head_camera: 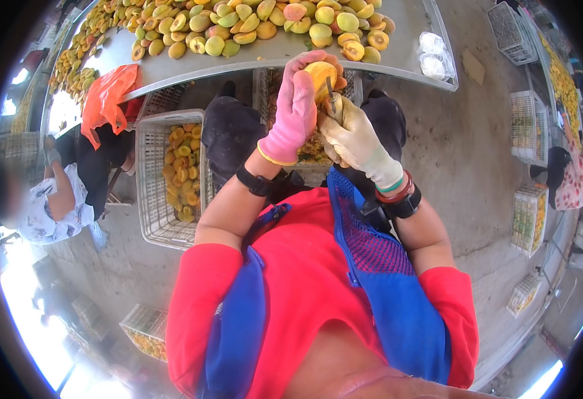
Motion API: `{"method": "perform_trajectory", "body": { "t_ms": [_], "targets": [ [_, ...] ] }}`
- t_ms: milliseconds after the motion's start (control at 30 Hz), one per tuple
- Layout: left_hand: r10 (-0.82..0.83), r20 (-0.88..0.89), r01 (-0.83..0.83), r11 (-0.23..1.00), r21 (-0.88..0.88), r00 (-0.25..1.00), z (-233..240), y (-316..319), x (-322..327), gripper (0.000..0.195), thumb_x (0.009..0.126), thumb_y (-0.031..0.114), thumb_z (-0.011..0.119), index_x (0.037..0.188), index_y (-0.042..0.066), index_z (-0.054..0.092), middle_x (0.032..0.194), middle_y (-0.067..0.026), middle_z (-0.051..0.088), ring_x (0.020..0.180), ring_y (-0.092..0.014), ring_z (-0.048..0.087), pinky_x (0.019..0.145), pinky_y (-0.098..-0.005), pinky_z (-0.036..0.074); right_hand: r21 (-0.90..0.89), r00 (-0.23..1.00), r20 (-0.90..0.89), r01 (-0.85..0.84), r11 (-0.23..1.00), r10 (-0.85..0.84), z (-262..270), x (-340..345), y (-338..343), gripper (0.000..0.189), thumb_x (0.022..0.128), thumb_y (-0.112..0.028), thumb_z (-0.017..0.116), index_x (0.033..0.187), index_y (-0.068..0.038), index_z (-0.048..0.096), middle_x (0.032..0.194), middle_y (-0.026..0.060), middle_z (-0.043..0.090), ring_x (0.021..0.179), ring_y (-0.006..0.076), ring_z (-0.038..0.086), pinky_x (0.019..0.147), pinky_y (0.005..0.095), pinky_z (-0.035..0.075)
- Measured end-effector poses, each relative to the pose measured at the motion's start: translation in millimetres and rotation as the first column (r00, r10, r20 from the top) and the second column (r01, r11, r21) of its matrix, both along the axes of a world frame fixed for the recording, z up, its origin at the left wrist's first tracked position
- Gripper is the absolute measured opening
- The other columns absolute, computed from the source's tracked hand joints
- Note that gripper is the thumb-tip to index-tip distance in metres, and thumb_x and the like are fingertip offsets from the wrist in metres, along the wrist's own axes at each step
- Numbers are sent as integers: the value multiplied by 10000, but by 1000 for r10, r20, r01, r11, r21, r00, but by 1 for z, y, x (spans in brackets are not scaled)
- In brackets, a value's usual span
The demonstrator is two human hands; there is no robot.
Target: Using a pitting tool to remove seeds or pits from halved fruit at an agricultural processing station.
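My left hand (296,109), in a pink knitted glove, holds a halved yellow peach (321,77) just past the table's front edge. My right hand (353,134), in an off-white glove, grips a small metal pitting tool (331,92), its tip against the fruit's cut side. Many green, yellow and reddish halved fruits (246,22) lie heaped on the metal table (401,55) beyond my hands. Below them, between my knees, a crate partly hidden by my hands and arms holds more fruit pieces.
A white plastic crate (171,234) with peach halves stands left of my legs. An orange plastic bag (107,99) hangs over the table edge. White wrapped items (433,55) lie at the table's right corner. A person (57,199) sits at left, another (573,179) at far right near stacked crates (528,124).
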State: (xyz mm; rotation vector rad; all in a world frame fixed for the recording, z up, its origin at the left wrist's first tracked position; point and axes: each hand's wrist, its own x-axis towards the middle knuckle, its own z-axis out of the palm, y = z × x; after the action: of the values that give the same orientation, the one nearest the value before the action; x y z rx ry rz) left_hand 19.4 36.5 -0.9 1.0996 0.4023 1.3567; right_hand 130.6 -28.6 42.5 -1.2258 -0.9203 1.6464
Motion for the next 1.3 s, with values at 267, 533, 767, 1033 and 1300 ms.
{"method": "perform_trajectory", "body": {
  "t_ms": [267,533,767,1033,1300],
  "targets": [
    [44,122,-44,999,-7,992,21,-6,5,699,962,603,499,1357,33,409,1300,-152,557,1154,-280,596,997,-437,503,138,960,-205,222,965,-191,-7,-21,1,114,993,-82,518,1095,-32,504,688,21,556,417,77,471,377,227,357],
    [91,-15,-87,977,192,996,20,-5,-3,740,945,620,504,1389,42,379,1344,-150,521,1189,-274,577,1019,-442,493,107,990,-120,93,990,-80,2,-14,4,146,961,-99,546,1086,-27,528,683,13,555,448,79,488,397,243,378],
    [-59,10,58,998,39,998,11,-3,-7,780,912,647,539,1379,39,393,1339,-159,522,1149,-274,596,998,-446,498,172,990,138,-20,985,-4,-12,-4,1,139,982,-62,512,1117,-48,482,691,1,530,398,79,435,359,251,321],
    [-17,25,10,969,246,1000,-5,2,-8,501,1014,357,559,1370,37,412,1296,-147,528,1085,-234,599,960,-365,486,-7,992,-54,-115,993,114,11,2,-2,89,951,-126,531,1007,-60,506,643,-19,512,439,57,459,385,229,341],
    [-43,-73,62,960,273,996,-4,5,-13,541,1008,444,549,1355,45,433,1234,-144,556,1007,-219,618,894,-356,517,-34,971,-121,-212,977,207,13,10,0,78,960,-133,515,991,-65,494,648,-10,509,409,62,436,355,232,318]
  ]
}}
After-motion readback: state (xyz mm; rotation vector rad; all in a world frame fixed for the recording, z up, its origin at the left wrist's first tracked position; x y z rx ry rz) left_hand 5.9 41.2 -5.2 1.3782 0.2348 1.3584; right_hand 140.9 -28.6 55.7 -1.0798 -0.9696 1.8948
